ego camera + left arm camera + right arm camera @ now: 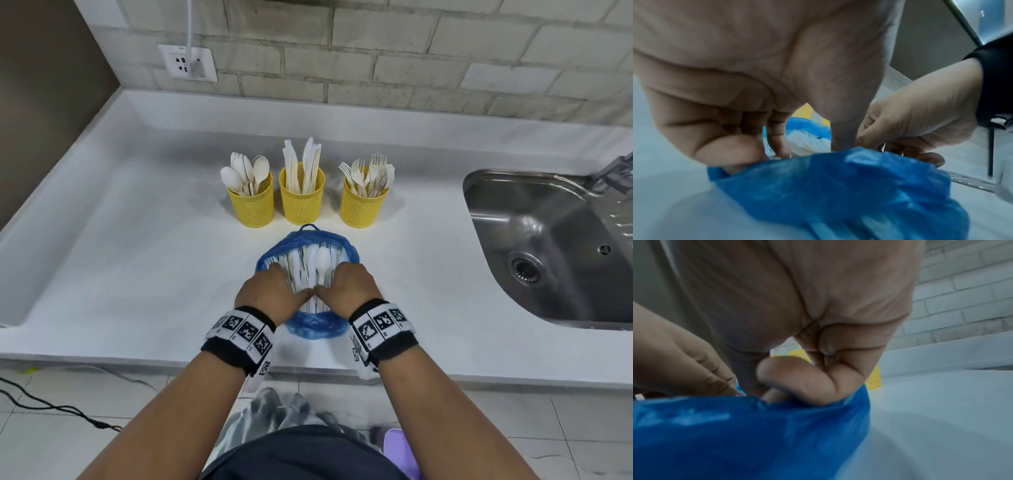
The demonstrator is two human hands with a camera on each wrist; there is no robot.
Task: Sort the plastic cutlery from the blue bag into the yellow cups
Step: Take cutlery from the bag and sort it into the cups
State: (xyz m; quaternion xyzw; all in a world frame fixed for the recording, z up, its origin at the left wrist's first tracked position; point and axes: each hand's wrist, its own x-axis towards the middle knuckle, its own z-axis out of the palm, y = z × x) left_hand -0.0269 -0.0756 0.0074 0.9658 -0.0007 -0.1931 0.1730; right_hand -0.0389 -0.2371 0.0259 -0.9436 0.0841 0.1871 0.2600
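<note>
The blue bag (313,325) lies on the white counter (137,257) near its front edge, its mouth turned toward the cups. White plastic cutlery (322,262), a spoon on top, shows inside it. My left hand (270,287) and right hand (352,284) grip the bag's plastic at both sides, thumbs nearly meeting. In the wrist views curled fingers (777,142) and a bent thumb (807,379) press into the blue bag (838,186) (735,434). Behind it stand three yellow mesh cups: spoons (253,205), knives (301,202), forks (363,205).
A steel sink (548,246) with a faucet (613,171) is set in the counter at the right. A wall socket (187,63) with a plugged cable sits on the brick wall at the back left. A black cable (51,407) lies on the floor.
</note>
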